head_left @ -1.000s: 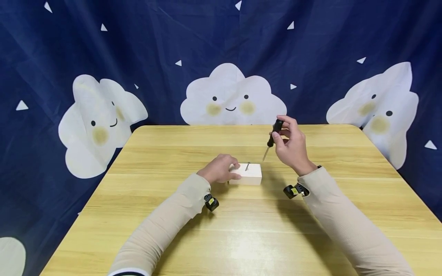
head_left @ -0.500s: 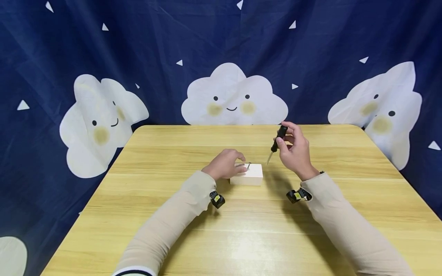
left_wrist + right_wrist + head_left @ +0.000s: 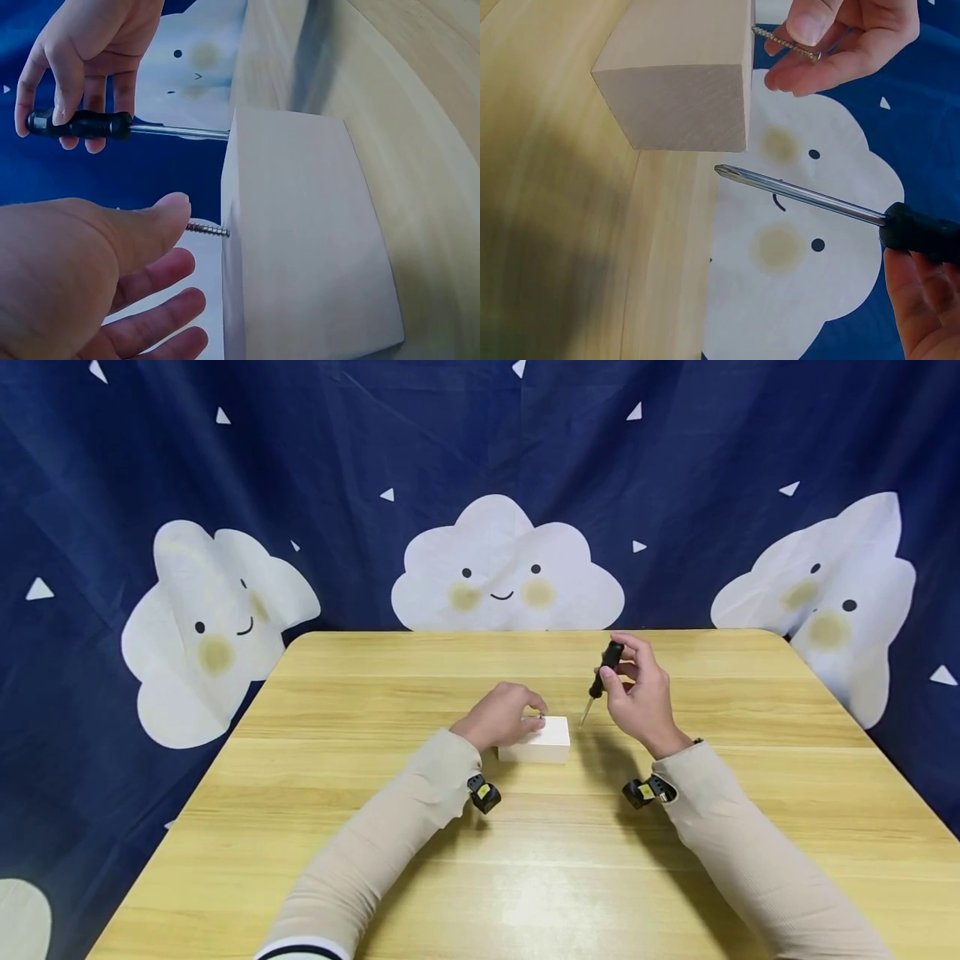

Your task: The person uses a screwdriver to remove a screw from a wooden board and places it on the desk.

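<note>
A pale wooden block (image 3: pixel 534 751) lies on the table, and a metal screw (image 3: pixel 786 43) stands up out of its top face. My left hand (image 3: pixel 501 717) is over the block's left part, thumb and index finger pinching the screw. In the left wrist view the thumb covers the screw's upper end, leaving some thread (image 3: pixel 210 229) showing above the wood. My right hand (image 3: pixel 643 700) grips the black handle of a Phillips screwdriver (image 3: pixel 607 667), with its shaft slanting down. The screwdriver's cross tip (image 3: pixel 724 171) is in the air to the right of the block, apart from the screw.
The wood-grain table (image 3: pixel 525 868) reaches back to a dark blue curtain (image 3: pixel 337 460) printed with white clouds. A small black camera is strapped to each wrist, the left one (image 3: pixel 483 795) hanging low over the tabletop.
My left hand has left the block's left edge, moved right across its top, and taken the screw between thumb and finger. The right hand has lowered slightly with the screwdriver.
</note>
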`<state>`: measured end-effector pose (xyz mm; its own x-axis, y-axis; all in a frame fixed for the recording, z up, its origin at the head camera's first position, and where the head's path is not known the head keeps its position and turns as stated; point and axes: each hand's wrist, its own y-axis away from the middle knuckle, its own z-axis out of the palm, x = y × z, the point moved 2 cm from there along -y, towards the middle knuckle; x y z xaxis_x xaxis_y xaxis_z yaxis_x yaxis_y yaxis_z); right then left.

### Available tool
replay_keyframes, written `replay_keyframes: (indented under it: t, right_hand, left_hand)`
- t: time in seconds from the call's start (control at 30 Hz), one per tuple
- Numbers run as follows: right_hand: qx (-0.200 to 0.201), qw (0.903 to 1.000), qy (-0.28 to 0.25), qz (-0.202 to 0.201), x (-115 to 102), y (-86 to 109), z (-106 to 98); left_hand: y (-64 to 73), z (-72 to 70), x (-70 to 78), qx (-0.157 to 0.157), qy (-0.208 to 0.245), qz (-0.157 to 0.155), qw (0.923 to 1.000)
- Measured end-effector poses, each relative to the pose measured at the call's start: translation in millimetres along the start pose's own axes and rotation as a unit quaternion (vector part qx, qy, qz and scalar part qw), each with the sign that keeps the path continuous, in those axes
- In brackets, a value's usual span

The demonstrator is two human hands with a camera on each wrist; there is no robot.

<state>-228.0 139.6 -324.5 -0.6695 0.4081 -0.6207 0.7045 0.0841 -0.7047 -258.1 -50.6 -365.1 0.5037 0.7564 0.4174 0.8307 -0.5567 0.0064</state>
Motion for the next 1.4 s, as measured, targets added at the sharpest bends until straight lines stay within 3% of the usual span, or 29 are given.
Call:
replay_keyframes:
  t: [0.4,0.53,0.8,1.03,1.4]
  right_hand:
    - [0.007,0.9999,0.010,-0.005,4,0.9,-2]
    - [0.007,0.9998,0.016,-0.006,4,0.3,-3]
    - [0.006,0.9997,0.024,-0.001,3,-1.5,-7]
    - [0.004,0.9997,0.021,0.011,48,1.1,-6]
    - [0.020,0.9992,0.034,-0.011,53,9.8,-11]
  left_hand:
    - [5.2,-1.6,-0.9,0.045,0.012,0.017,0.9988]
    - [12.4,-7.5,-4.6,0.062,0.015,0.015,0.9979]
    - [27.3,-17.3,-17.0,0.065,0.013,-0.002,0.9978]
    - [37.9,-14.9,-31.8,0.067,0.034,-0.022,0.9969]
    - [55.3,-19.4,-52.2,0.097,0.042,-0.047,0.9933]
